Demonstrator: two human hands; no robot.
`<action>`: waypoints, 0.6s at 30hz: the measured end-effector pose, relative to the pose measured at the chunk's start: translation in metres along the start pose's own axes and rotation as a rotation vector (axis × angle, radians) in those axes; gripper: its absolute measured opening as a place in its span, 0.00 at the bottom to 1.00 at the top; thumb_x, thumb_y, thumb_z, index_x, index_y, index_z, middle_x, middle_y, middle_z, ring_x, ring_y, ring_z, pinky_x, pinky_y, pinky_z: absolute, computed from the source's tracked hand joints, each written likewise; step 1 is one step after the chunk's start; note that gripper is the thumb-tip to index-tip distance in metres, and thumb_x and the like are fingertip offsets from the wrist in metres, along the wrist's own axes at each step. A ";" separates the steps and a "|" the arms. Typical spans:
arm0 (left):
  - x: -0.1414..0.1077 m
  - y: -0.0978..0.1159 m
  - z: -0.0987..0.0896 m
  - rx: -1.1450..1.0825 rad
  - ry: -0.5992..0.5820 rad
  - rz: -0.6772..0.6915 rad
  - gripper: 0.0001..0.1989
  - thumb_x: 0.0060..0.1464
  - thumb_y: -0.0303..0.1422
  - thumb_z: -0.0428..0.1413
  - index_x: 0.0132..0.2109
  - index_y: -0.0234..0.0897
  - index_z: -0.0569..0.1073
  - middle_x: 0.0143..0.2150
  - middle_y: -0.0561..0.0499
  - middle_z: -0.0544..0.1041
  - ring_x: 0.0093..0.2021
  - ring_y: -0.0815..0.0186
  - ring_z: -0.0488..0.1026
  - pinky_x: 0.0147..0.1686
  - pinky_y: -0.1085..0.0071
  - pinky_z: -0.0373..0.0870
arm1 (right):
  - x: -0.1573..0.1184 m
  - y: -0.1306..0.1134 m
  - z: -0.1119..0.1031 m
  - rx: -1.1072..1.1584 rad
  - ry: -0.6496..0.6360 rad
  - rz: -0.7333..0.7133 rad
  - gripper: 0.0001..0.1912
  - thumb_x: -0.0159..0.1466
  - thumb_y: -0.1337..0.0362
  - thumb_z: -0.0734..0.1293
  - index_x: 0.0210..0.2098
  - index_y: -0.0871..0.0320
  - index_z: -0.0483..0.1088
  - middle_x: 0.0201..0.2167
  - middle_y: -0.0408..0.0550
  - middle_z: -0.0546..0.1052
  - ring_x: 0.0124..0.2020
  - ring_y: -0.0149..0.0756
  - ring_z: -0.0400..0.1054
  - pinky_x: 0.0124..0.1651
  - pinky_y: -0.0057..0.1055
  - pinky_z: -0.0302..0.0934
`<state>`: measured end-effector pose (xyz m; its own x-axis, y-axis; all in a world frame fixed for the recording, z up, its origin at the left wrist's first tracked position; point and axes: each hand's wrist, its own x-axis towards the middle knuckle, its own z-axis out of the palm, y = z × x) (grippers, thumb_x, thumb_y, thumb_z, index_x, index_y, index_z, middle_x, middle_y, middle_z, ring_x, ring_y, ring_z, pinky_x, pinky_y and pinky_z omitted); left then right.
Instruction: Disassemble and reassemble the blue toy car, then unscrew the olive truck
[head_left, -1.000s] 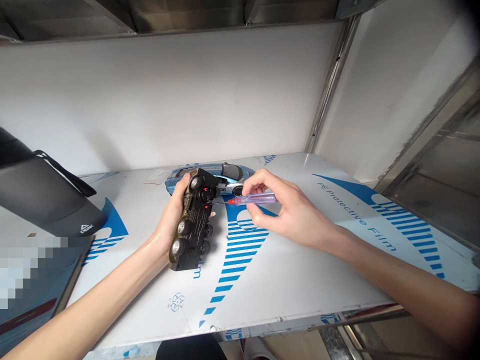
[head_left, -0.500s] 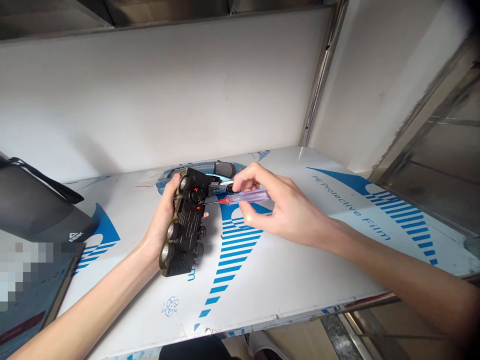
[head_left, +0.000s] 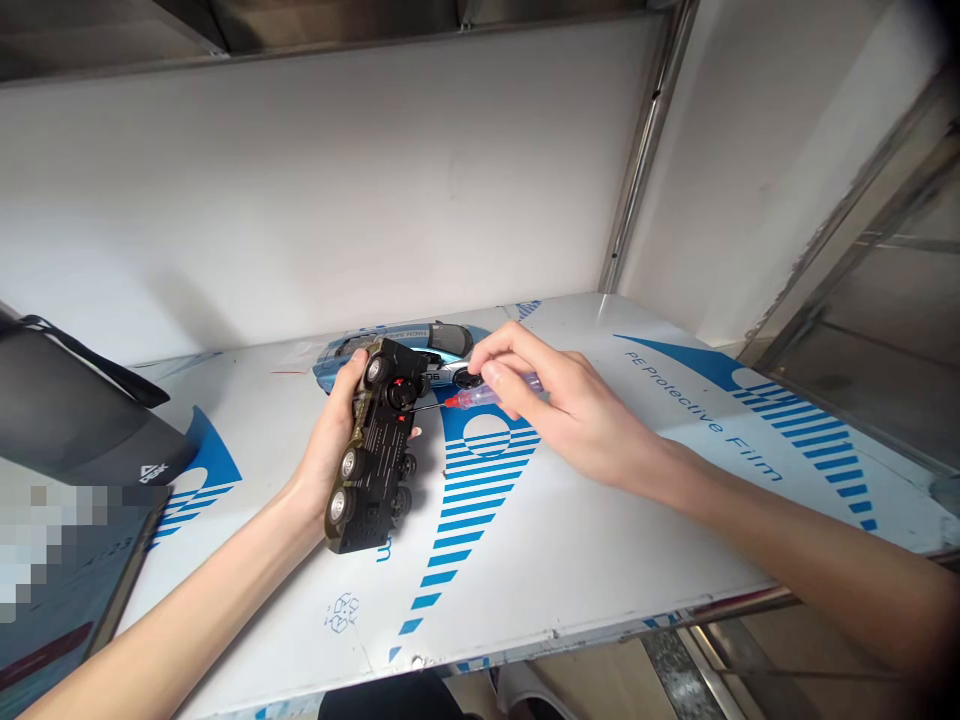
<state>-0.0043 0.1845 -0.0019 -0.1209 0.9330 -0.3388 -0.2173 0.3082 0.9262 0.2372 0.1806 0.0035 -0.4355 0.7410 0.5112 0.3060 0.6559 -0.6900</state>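
On a table covered in blue-printed protective film (head_left: 570, 560), the left hand (head_left: 326, 440) curls around an upturned black toy car chassis (head_left: 379, 450), just before a blue toy car (head_left: 352, 360). The right hand (head_left: 555, 400) pinches a purple-handled screwdriver (head_left: 487, 397), its thin shaft reaching the chassis.

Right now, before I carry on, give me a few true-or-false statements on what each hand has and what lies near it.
The left hand holds a black and olive toy vehicle, underside up: true.
A blue toy car sits in the left hand: false, it lies on the protective-film sheet behind the vehicle.
The right hand holds a small screwdriver with a red collar and clear purple handle: true.
The screwdriver's shaft points away from the vehicle: false, it reaches to the vehicle's underside.
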 end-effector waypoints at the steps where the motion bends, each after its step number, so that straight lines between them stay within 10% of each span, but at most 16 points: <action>1: 0.001 0.000 -0.001 0.000 0.000 -0.003 0.29 0.66 0.59 0.55 0.41 0.35 0.81 0.28 0.45 0.82 0.24 0.61 0.81 0.21 0.73 0.77 | 0.000 0.000 0.000 0.003 -0.006 0.010 0.04 0.78 0.61 0.61 0.48 0.49 0.67 0.29 0.36 0.68 0.31 0.31 0.62 0.39 0.32 0.59; 18: 0.006 -0.003 -0.006 -0.003 -0.043 -0.063 0.33 0.62 0.65 0.53 0.41 0.38 0.81 0.26 0.43 0.81 0.17 0.59 0.76 0.16 0.67 0.74 | 0.002 0.002 0.002 0.038 -0.016 0.095 0.07 0.78 0.56 0.61 0.48 0.49 0.68 0.28 0.37 0.67 0.30 0.32 0.61 0.35 0.32 0.56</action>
<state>-0.0100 0.1878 -0.0072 -0.0649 0.9192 -0.3885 -0.2265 0.3656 0.9028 0.2357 0.1835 0.0021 -0.4198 0.7969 0.4344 0.3143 0.5766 -0.7541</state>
